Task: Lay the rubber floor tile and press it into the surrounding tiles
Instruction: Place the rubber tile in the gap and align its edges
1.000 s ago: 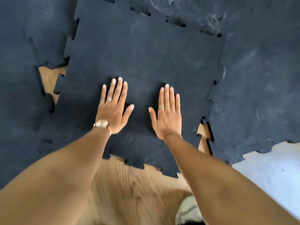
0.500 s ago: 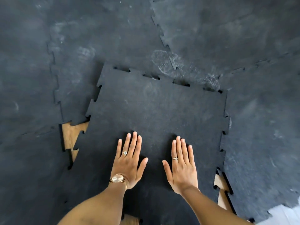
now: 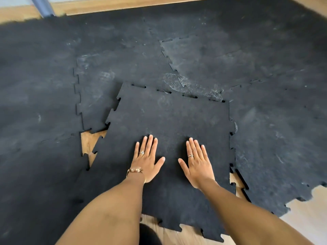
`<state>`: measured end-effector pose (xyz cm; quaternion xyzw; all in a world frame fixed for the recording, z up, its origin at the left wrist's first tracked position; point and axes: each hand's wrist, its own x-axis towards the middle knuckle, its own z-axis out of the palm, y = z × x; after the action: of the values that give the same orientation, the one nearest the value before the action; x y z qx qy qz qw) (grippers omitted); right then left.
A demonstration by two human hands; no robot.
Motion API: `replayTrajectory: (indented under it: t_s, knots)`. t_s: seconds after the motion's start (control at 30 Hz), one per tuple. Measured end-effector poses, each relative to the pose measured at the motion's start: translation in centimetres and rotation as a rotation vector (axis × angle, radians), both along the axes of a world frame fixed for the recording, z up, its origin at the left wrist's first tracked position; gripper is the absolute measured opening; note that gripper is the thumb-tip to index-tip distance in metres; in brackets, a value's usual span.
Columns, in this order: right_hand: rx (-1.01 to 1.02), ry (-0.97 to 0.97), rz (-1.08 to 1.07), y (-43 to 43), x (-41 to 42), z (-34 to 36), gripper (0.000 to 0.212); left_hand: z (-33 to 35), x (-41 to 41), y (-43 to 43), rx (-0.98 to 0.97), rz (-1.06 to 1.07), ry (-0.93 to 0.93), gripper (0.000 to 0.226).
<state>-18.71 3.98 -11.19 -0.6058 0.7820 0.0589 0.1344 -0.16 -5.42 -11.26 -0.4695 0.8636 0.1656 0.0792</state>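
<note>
A black rubber floor tile [image 3: 169, 119] with jigsaw edges lies skewed in the gap between the laid tiles [image 3: 276, 131]. Its far and left edges ride on top of the neighbouring tiles; its right edge sits close along the right-hand tile. My left hand [image 3: 147, 160] and my right hand [image 3: 197, 163] rest flat on the tile's near half, palms down, fingers spread, side by side. Neither holds anything.
Bare wooden floor shows in a gap [image 3: 88, 144] at the tile's left edge, in a narrow slot [image 3: 236, 183] at its right edge, and along the near edge [image 3: 177, 236]. A grey pole [image 3: 43, 6] stands at the far left by the wooden skirting.
The view has tilted up and away, so more of the far floor shows. Both hands stay flat on the tile in the same place; the tile's skew looks unchanged.
</note>
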Motion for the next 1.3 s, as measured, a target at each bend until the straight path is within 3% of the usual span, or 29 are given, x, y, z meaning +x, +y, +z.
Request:
replayTrajectory:
  t_s: [0.13, 0.2, 0.27, 0.33, 0.43, 0.63, 0.87, 0.97, 1.1, 1.3]
  knots:
    - [0.134, -0.012, 0.051, -1.3, -1.1, 2.6, 0.081, 1.2, 1.5, -1.4, -0.032, 0.014, 0.102, 0.096]
    - [0.126, 0.003, -0.01, -1.7, -1.3, 4.1, 0.088, 1.5, 3.2, -2.1, -0.116, 0.269, 0.167, 0.116]
    - [0.064, 0.058, -0.265, -0.9, -0.8, 4.5, 0.111, 1.9, 5.0, -3.1, -0.09, 0.645, 0.188, 0.134]
    - [0.063, 0.001, -0.65, 0.5, -0.1, 4.0, 0.139, 2.4, 6.1, -4.3, 0.042, 0.831, 0.154, 0.151]
    - [0.055, -0.229, -0.979, 1.8, 0.1, 3.3, 0.155, 2.7, 6.1, -5.3, 0.088, 0.822, 0.064, 0.159]
    - [-0.002, -0.145, -1.005, 2.4, 0.6, 3.2, 0.162, 5.6, 7.6, -6.7, 0.093, 0.742, -0.104, 0.139]
    - [0.061, -0.107, -1.0, 2.7, -0.4, 5.0, 0.15, 9.5, 8.5, -6.4, 0.215, 0.654, -0.196, 0.133]
    - [-0.018, -0.186, -1.053, 3.3, -1.8, 6.1, 0.127, 6.9, 10.9, -5.6, 0.251, 0.623, -0.175, 0.146]
    - [-0.138, -0.32, -1.141, 3.6, -3.5, 7.4, 0.099, 5.6, 12.9, -0.9, 0.38, 0.709, -0.074, 0.146]
    - [-0.273, -0.434, -1.214, 3.1, -3.5, 8.4, 0.08, 7.2, 13.6, 3.7, 0.41, 0.783, -0.009, 0.122]
